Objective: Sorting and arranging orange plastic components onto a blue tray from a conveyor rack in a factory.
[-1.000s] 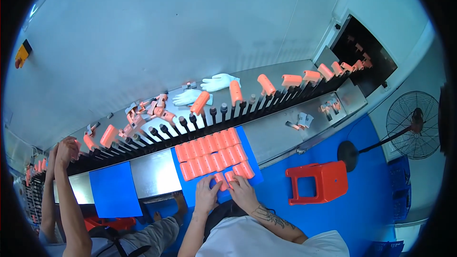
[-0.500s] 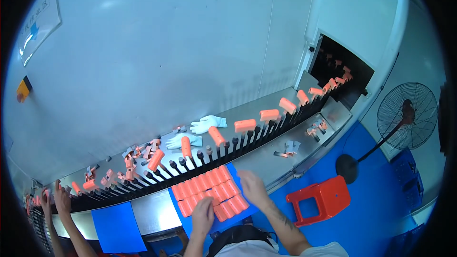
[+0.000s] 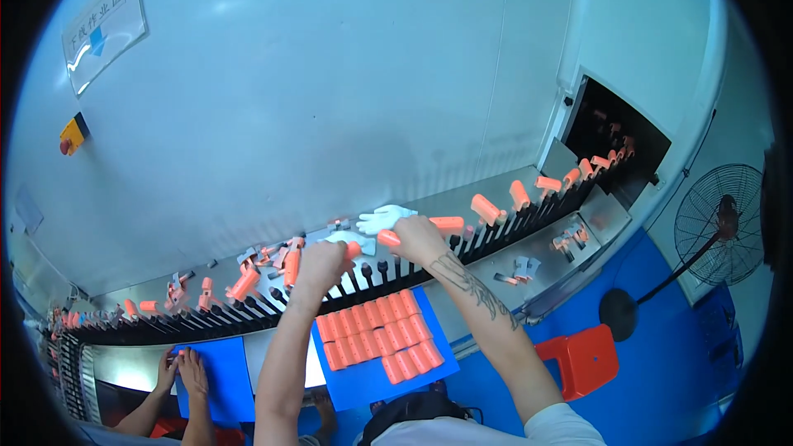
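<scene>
My left hand (image 3: pixel 320 263) is raised over the row of black pegs (image 3: pixel 363 274) of the conveyor and grips an orange tube (image 3: pixel 353 250) sticking out to its right. My right hand (image 3: pixel 419 237) reaches to the same row and holds another orange tube (image 3: pixel 388 238) at its left side. More orange tubes (image 3: pixel 485 208) ride on pegs farther right. Below my hands, a blue mat (image 3: pixel 369 377) carries several orange tubes (image 3: pixel 380 338) laid in rows. A pair of white gloves (image 3: pixel 382 220) lies on the steel shelf behind the pegs.
Another person's hands (image 3: pixel 185 371) rest on a second blue mat (image 3: pixel 227 381) at lower left. Loose orange and grey parts (image 3: pixel 264 258) litter the shelf. A dark hatch (image 3: pixel 614 136) opens at right. An orange stool (image 3: pixel 585 359) and a floor fan (image 3: pixel 717 224) stand on the blue floor.
Both my hands rose from the rows of tubes on the blue mat up to the peg conveyor, each taking hold of an orange tube. The view tilted upward.
</scene>
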`<act>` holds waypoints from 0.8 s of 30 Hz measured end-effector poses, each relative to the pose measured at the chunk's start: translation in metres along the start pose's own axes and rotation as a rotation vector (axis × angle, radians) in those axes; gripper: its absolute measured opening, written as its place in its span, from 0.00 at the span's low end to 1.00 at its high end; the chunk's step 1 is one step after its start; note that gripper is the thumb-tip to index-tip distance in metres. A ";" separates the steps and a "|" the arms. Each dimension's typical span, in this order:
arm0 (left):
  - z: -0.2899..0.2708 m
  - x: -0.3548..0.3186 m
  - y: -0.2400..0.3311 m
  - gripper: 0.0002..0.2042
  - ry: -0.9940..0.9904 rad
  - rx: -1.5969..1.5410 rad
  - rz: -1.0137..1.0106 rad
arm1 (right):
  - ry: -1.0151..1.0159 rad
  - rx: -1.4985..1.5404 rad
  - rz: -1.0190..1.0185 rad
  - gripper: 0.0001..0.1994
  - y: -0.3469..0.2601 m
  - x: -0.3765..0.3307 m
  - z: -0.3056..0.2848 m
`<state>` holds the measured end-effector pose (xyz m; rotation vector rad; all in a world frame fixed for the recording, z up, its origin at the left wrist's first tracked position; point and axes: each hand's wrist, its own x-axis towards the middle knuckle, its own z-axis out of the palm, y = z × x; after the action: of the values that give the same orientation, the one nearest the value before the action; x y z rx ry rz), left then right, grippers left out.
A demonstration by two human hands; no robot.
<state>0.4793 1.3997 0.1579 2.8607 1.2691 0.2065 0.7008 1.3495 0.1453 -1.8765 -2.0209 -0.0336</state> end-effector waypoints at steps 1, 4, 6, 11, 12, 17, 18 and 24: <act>0.008 0.001 -0.016 0.11 0.013 -0.072 -0.042 | -0.022 0.045 0.005 0.09 -0.004 0.010 0.004; 0.014 -0.008 -0.050 0.18 -0.123 -0.490 -0.393 | -0.394 0.482 0.189 0.11 0.011 0.030 0.033; 0.015 -0.031 -0.068 0.19 0.292 -0.763 -0.500 | -0.148 0.746 0.382 0.18 0.015 0.025 0.023; 0.094 -0.191 -0.031 0.20 0.148 -0.806 -0.314 | -0.173 1.279 0.289 0.16 -0.062 -0.123 0.058; 0.110 -0.208 -0.011 0.19 0.121 -0.769 -0.181 | -0.377 1.134 0.272 0.19 -0.060 -0.158 0.100; 0.178 -0.257 0.011 0.17 -0.018 -0.352 0.033 | -0.116 0.637 0.293 0.21 -0.128 -0.241 0.164; 0.187 -0.254 0.010 0.17 -0.027 -0.357 0.036 | -0.076 0.555 0.223 0.21 -0.134 -0.243 0.170; 0.217 -0.262 0.026 0.19 0.075 -0.721 -0.228 | -0.116 0.286 0.145 0.17 -0.144 -0.255 0.195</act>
<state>0.3508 1.1997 -0.0869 2.1033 1.1957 0.6231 0.5202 1.1432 -0.0758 -1.8689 -1.8402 0.3908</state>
